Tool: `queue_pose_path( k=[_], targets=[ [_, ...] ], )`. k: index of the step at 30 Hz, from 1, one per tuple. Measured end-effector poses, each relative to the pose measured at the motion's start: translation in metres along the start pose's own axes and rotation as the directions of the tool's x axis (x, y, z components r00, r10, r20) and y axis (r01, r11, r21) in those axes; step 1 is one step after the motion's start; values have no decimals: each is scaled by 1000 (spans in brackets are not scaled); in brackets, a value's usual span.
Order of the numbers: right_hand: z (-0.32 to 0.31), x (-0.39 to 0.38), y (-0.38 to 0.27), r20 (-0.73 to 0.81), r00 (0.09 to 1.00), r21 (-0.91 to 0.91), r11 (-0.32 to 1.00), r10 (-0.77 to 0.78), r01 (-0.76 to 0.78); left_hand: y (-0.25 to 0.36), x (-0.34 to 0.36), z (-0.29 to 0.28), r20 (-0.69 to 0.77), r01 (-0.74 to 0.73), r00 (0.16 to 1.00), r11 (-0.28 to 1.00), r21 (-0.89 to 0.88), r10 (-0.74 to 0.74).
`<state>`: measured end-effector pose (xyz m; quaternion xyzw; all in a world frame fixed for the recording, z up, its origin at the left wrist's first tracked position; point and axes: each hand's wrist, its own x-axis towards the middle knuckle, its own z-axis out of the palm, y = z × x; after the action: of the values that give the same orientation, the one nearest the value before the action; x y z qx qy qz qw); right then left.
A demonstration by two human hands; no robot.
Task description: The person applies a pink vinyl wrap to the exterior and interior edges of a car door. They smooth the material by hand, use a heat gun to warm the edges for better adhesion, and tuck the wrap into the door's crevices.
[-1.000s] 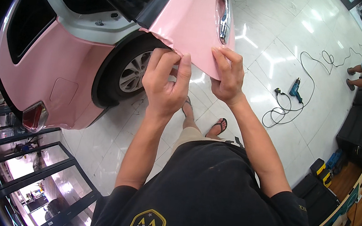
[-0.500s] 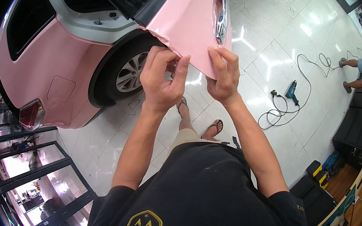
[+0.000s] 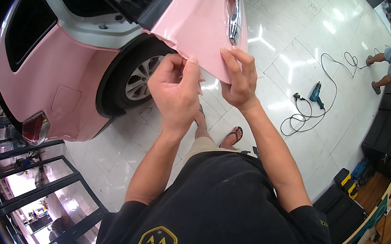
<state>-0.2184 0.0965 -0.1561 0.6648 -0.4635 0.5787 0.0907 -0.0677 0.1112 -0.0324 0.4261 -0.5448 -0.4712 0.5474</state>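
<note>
The rear door (image 3: 197, 21) of a pink car hangs open, with a chrome handle (image 3: 234, 15) and wrinkled pink film (image 3: 172, 42) along its lower-left edge. My left hand (image 3: 174, 90) pinches at that film edge, thumb uppermost and the other fingers curled, partly hidden. My right hand (image 3: 238, 83) grips the door's edge at the corner, fingertips on the pink face below the handle and thumb out of sight behind it. Left of the hands are the rear wheel (image 3: 140, 79), the pink body panel (image 3: 44, 90) with its fuel flap, and the tail light (image 3: 35, 128).
A teal power tool (image 3: 315, 92) and looping black cord lie on the tiled floor (image 3: 309, 140). At right, a person's legs (image 3: 384, 73) stand near black cases (image 3: 379, 135), a yellow-black toolbox (image 3: 346, 182) and a wooden bench. A dark-framed glass structure (image 3: 45, 172) is at lower left.
My left wrist has turned, bringing the thumb up over the film edge with fingers curled tighter. My right hand stays on the door. The other person's legs have shifted.
</note>
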Motion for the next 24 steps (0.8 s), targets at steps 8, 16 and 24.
queue_pose_path(
  k=[8, 16, 24],
  targets=[
    [-1, 3, -4, 2, 1000, 8, 1000, 14, -14, -20, 11, -7, 163, -439, 898, 806, 396, 409],
    [1, 1, -2, -18, 1000, 21, 1000, 5, -4, -20, 12, -10, 160, -403, 915, 845, 351, 369],
    [1, 1, -1, -9, 1000, 9, 1000, 1, -1, -28, 21, -20, 180, -436, 896, 877, 201, 405]
  ],
)
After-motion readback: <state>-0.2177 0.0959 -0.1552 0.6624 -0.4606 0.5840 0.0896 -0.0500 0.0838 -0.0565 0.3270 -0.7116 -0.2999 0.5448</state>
